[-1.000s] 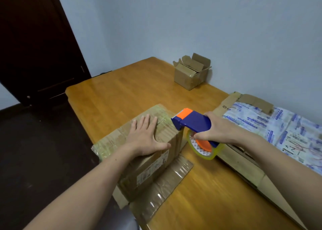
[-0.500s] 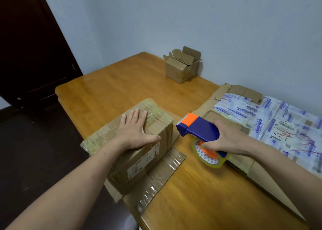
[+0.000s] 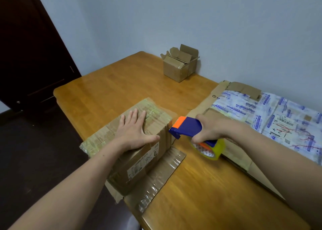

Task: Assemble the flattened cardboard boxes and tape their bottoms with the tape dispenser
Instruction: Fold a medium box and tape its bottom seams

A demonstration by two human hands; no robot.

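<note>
Under my flat, outspread left hand (image 3: 134, 134) the squared-up brown cardboard box (image 3: 139, 162) seems not yet taped; just beside it my right hand (image 3: 210, 130) grips the blue-and-orange plastic tape dispenser (image 3: 189, 128), a flattened printed carton (image 3: 261, 111) beyond unassembled.

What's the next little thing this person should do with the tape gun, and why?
Probably press the nose of the tape dispenser onto the top edge of the box and start a strip. The left hand lies flat on the box, and the right hand grips the dispenser, nose right beside that edge.
</note>
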